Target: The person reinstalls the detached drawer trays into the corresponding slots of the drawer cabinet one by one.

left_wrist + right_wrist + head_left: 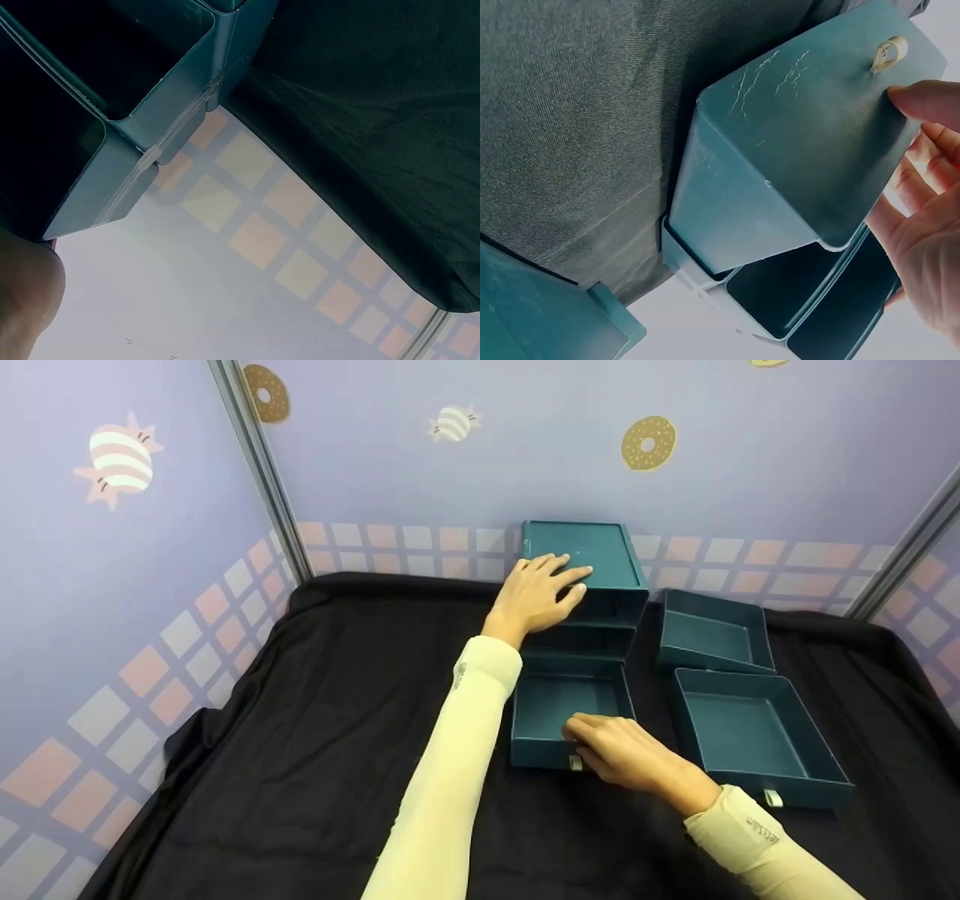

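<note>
A teal drawer cabinet (600,544) stands at the back wall, its two upper slots showing no drawers. My left hand (534,598) rests on its top near the front left corner, fingers spread; in the left wrist view only a bit of that hand (28,289) shows beside the cabinet (176,101). The lowest drawer (536,752) is pulled well out toward me. My right hand (626,751) grips its front wall, thumb outside and fingers over the rim. In the right wrist view, the thumb presses the drawer front (795,150) close to a pale loop tab (890,54).
Two loose teal drawers sit to the right: one tilted at the back (712,637), one flat in front (750,735) with a pale tab (772,798). Black cloth (315,765) covers the table. Patterned panels (540,450) rise behind and at both sides.
</note>
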Motion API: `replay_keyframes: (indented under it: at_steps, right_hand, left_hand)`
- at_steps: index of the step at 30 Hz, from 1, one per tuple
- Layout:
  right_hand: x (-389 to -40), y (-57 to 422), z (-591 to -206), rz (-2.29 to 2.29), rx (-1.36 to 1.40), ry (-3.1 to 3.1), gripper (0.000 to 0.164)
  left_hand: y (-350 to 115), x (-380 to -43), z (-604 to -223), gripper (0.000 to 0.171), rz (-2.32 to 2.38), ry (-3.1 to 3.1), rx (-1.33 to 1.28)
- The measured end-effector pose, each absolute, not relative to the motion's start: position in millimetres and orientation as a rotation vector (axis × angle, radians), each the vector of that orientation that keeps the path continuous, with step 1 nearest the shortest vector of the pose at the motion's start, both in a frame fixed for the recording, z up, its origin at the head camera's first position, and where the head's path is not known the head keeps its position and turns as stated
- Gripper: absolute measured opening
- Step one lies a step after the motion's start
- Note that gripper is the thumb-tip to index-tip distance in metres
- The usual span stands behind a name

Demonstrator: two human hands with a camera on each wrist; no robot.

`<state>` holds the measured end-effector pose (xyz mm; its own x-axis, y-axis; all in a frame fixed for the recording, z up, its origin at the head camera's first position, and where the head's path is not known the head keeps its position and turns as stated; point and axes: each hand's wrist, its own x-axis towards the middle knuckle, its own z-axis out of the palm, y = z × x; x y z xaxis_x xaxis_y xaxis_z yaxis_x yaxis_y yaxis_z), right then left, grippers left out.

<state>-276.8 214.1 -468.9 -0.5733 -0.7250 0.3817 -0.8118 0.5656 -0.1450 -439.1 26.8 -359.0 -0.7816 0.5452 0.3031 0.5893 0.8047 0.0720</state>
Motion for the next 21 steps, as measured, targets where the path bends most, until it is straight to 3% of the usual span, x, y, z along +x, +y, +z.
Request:
replay_keyframes:
  at_steps: [21]
  right_hand:
    - [-298.0,210.0,-473.3,0.36,1.126,-2.465,0.017]
  left_hand:
    - [26.6,-440.3,-360.2,0.051,-0.276,-2.715,-0.87]
